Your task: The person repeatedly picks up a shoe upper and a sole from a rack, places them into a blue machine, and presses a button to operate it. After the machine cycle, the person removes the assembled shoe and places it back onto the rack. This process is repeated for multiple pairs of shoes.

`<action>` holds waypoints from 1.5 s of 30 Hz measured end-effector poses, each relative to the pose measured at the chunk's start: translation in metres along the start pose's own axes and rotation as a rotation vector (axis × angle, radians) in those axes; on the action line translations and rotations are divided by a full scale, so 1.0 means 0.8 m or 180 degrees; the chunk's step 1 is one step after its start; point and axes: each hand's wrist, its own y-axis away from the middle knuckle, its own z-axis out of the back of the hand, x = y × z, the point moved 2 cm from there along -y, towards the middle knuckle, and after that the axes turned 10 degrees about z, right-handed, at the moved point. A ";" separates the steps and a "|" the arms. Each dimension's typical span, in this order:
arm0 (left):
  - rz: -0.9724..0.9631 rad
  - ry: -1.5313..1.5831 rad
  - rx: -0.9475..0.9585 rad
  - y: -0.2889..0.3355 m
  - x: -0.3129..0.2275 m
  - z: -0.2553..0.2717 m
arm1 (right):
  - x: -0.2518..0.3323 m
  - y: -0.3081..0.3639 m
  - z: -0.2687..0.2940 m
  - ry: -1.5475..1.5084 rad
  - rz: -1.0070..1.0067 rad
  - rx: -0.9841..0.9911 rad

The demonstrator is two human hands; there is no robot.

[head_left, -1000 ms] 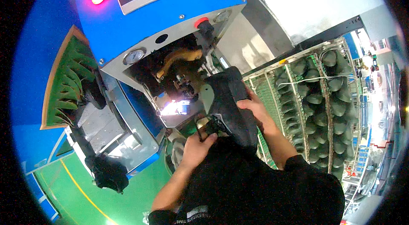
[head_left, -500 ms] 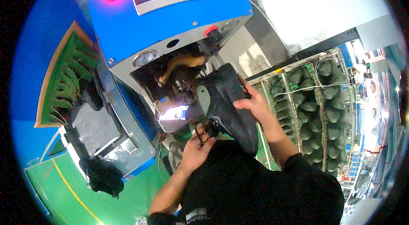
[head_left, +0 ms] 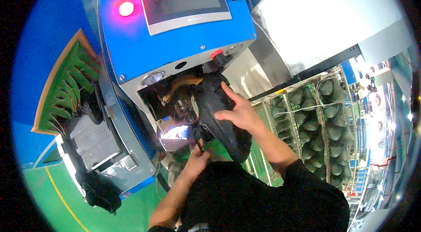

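Note:
A black boot-like shoe piece is held up against the opening of a blue machine. My right hand grips its right side, thumb laid across the near face and forefinger stretched along it; the other fingers are hidden behind. Lower down, my left hand is closed at the piece's lower left, with a thin dark strap or cord showing between its fingers. What else that hand holds is too dark to tell. Just left of the piece, a bright lamp shines inside the opening.
The machine's front carries a screen, a glowing round light and a red knob. Rightward stands a wire rack with rows of dark rounded pieces. A metal side table and a green-lined tray are at left.
The shoe piece has moved up and left, deeper toward the machine's opening, and turned so its pale grey-green patch is out of sight. Both hands have moved left with it. The view has tilted upward.

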 end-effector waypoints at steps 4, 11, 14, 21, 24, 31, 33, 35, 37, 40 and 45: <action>0.0472 0.1385 0.0713 -0.038 0.015 -0.001 | 0.010 -0.027 -0.031 0.1770 -0.0051 0.0303; 0.1023 0.2529 0.0601 -0.057 0.030 0.021 | 0.011 -0.027 -0.085 0.2892 0.0294 0.0473; 0.0972 0.2301 0.0577 -0.039 0.017 0.036 | 0.009 -0.025 -0.089 0.2868 0.0271 0.0338; 0.0868 0.1751 0.0593 -0.039 0.065 0.066 | 0.002 -0.053 -0.100 0.2960 0.0961 0.0019; 0.0755 0.1309 0.0084 -0.011 0.055 0.065 | 0.008 -0.057 -0.106 0.2862 0.0544 0.0038; 0.0740 0.1203 -0.0493 0.038 0.046 0.080 | -0.013 -0.034 -0.104 0.2954 0.0691 -0.0348; 0.0524 0.0880 -0.0396 0.042 0.056 0.098 | -0.011 -0.029 -0.107 0.2826 0.0744 -0.0324; 0.0518 0.0743 -0.0508 0.044 0.048 0.093 | -0.016 -0.026 -0.106 0.2833 0.1002 -0.0570; 0.0423 0.0515 -0.0719 0.045 0.043 0.088 | -0.010 -0.017 -0.104 0.2743 0.1171 -0.0742; 0.0457 0.0457 -0.0664 0.033 0.050 0.086 | 0.001 -0.001 -0.097 0.2558 0.1505 -0.0977; 0.0222 0.0180 -0.0727 0.062 -0.002 0.053 | -0.013 0.116 -0.079 0.2577 0.1550 -0.0924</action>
